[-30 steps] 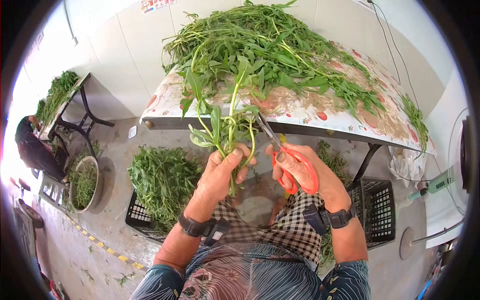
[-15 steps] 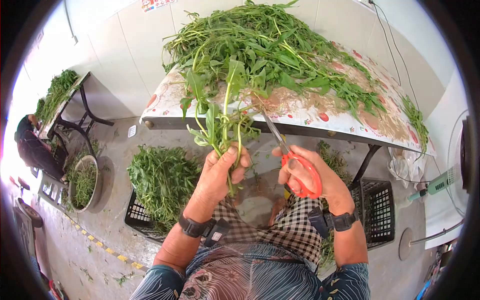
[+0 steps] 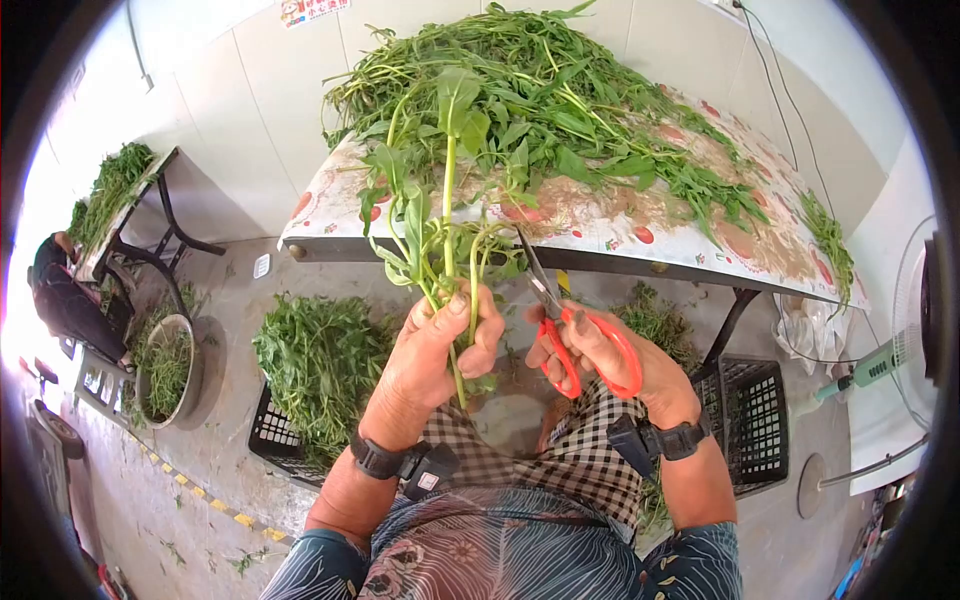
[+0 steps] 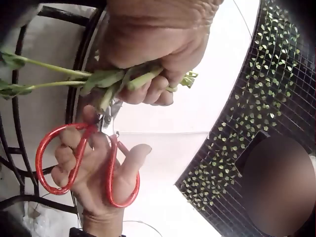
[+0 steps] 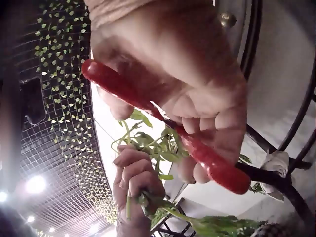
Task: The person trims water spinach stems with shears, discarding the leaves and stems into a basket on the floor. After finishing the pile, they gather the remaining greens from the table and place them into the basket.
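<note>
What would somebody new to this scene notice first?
Probably the red-handled scissors in the right hand, low in front of the table. Next, the leafy stems rising from the left hand, then the big green heap piled on that table.

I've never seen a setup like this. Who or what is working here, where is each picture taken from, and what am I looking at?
There is no robot: a person works bare-handed. The big round picture comes from a camera on the head, looking down; the two others come from cameras on each wrist.

The left hand grips a few leafy stems upright. The right hand holds red-handled scissors, blades pointing towards the table.

On the patterned tablecloth lies a large heap of greens. More greens fill a black crate below.
</note>
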Action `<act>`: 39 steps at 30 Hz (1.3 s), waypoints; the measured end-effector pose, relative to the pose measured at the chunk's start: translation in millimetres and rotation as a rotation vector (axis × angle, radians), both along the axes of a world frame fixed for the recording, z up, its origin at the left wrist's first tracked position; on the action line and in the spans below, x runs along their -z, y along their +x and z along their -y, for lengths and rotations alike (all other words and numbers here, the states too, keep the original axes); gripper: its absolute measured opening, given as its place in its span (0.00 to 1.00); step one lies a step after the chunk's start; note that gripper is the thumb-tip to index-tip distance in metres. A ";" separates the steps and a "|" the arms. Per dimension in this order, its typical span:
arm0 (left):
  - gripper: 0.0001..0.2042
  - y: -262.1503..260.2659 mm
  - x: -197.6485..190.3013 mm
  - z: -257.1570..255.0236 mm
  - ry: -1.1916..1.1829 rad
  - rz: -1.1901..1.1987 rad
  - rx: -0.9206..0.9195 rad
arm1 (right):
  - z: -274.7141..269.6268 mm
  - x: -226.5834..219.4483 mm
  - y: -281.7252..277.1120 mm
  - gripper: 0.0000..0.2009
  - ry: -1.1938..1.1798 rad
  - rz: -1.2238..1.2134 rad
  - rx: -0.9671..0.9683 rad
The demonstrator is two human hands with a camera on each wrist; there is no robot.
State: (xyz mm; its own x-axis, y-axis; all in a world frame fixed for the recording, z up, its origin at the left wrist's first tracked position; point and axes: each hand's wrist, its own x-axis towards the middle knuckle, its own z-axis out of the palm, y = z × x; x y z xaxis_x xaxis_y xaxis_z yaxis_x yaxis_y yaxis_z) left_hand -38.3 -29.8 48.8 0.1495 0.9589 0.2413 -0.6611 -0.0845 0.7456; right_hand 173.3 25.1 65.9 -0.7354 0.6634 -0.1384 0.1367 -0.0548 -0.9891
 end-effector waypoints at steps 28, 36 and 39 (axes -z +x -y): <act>0.14 0.3 0.3 6.4 -0.064 -0.065 -0.060 | 3.3 -3.7 -2.8 0.20 0.126 0.086 0.223; 0.17 -7.3 -13.1 30.5 0.139 -0.308 0.154 | 15.9 37.5 38.5 0.28 -0.065 -0.185 0.111; 0.17 -1.2 -13.4 28.0 0.081 -0.233 0.162 | 20.8 40.2 45.6 0.33 0.013 -0.338 0.288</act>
